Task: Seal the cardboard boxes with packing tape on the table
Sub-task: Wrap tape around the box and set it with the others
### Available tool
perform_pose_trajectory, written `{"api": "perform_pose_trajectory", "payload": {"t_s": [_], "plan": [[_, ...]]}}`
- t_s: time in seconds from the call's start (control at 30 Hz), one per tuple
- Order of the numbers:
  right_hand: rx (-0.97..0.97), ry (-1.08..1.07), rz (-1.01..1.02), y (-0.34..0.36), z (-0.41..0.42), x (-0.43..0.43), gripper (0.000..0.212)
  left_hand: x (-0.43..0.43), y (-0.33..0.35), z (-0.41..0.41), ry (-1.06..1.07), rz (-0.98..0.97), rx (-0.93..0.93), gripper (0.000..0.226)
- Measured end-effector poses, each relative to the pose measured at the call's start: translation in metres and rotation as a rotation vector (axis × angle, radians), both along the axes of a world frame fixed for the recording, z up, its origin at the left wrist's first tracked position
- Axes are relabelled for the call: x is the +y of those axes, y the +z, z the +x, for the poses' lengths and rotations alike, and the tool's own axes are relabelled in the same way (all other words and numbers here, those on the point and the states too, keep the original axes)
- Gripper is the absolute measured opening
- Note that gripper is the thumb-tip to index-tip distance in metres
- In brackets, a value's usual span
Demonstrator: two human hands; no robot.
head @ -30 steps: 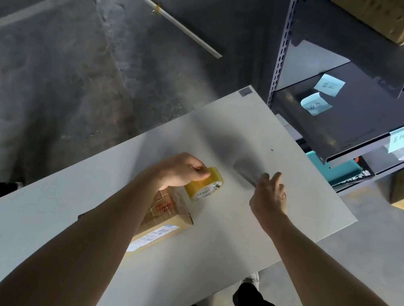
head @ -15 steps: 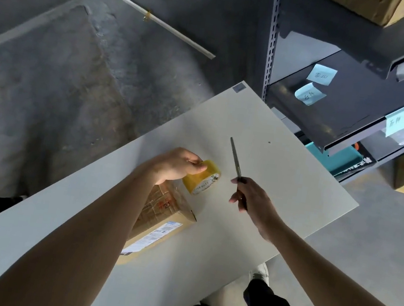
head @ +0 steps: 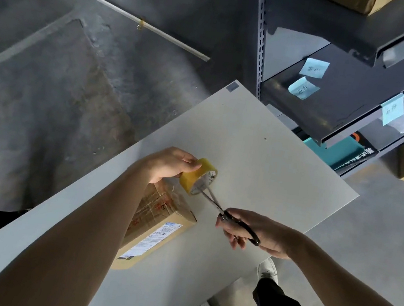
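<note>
A brown cardboard box (head: 158, 227) with a white shipping label lies on the pale table (head: 259, 166), partly hidden under my left forearm. My left hand (head: 170, 165) grips a yellow roll of packing tape (head: 198, 176) just above the box's far end, and a clear strip of tape runs from the roll down to the box. My right hand (head: 254, 231) holds black-handled scissors (head: 224, 210). Their blades are spread and point up-left, reaching the tape right below the roll.
A dark metal shelving unit (head: 338, 76) with blue sticky notes stands at the table's far right corner, with cardboard boxes on and beside it. A teal case (head: 337, 152) sits under the shelf. The table's right edge runs close to my right wrist.
My right hand picked the scissors up off the table, swung them toward the roll and spread the blades at the tape. My left hand stayed on the roll.
</note>
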State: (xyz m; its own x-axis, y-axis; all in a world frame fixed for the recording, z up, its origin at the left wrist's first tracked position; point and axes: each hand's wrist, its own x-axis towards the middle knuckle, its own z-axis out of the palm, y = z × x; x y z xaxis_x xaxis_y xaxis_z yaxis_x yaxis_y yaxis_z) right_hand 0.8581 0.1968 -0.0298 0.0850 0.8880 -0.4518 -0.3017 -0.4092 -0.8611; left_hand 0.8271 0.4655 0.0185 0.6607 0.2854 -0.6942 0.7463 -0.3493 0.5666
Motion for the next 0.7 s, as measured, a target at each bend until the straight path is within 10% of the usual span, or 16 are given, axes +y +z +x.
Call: {"api": "perform_pose_trajectory", "payload": {"t_s": [0.7], "plan": [[0.051,-0.042,-0.168,0.002,-0.040,0.055,0.058,-0.004,-0.004,0.006,-0.120,0.058,0.037,0.037]]}}
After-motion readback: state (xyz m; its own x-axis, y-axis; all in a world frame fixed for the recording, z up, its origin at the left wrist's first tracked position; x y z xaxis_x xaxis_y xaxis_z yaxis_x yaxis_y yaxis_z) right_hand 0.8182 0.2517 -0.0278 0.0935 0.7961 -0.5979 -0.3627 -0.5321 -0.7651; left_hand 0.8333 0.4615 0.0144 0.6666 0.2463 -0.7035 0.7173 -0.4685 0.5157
